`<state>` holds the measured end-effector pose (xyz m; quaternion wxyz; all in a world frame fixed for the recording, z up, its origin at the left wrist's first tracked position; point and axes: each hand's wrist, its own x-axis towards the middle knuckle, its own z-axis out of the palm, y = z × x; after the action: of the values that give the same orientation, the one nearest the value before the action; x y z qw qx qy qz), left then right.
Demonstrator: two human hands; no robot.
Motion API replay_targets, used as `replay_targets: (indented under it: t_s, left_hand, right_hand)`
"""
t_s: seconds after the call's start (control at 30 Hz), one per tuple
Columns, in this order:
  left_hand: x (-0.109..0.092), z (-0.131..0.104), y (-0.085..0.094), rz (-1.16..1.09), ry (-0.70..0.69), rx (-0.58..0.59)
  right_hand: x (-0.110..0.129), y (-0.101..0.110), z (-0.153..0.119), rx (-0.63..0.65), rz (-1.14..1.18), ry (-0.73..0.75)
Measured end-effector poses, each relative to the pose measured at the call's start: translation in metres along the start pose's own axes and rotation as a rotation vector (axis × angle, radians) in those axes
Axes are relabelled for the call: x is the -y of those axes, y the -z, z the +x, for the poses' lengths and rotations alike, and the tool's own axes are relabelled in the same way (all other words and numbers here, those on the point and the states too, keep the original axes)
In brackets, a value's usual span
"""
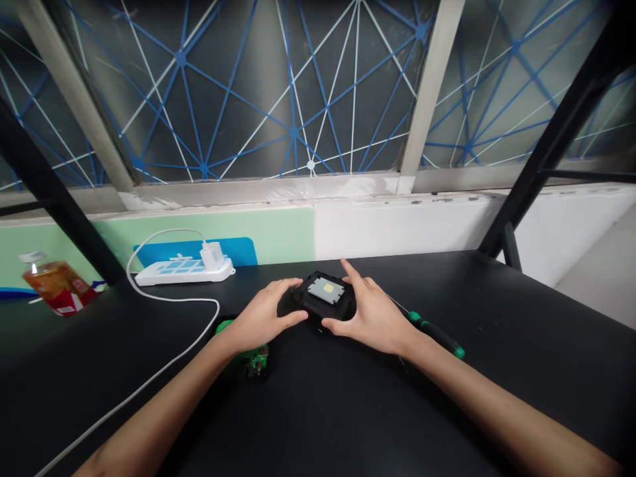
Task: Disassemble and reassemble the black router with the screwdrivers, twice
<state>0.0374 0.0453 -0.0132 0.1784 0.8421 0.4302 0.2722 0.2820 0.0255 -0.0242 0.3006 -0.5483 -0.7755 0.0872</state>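
Observation:
A black square device [325,296] carries a silver plate with a small yellowish square at its middle. My left hand [263,315] grips its left side, fingers at the far edge and thumb at the near corner. On the opposite side, my right hand [375,311] holds it with the thumb near the front edge and the index finger raised. Under and beside my left wrist lies a green circuit board [256,360], partly covered by the arm. A screwdriver [437,334] with a black and green handle rests just right of my right hand, its shaft partly hidden.
Toward the back left, a white power strip [186,270] holds a plugged-in charger [212,256]. Its white cable [191,344] runs across the black table [338,417]. A pouch of amber drink [62,285] stands at far left. Black metal posts [527,165] rise at both sides.

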Motion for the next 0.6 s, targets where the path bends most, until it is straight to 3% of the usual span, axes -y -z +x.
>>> replay_targets:
  t_s: [0.3,0.6]
  left_hand:
    - [-0.005,-0.001,0.014,-0.036,-0.063,-0.014]
    - [-0.017,-0.009,0.026,-0.009,-0.122,0.297]
  right_hand:
    - [-0.001,0.015,-0.001,0.066,0.095,0.198]
    - [0.011,0.025,-0.008,0.236,0.114,0.372]
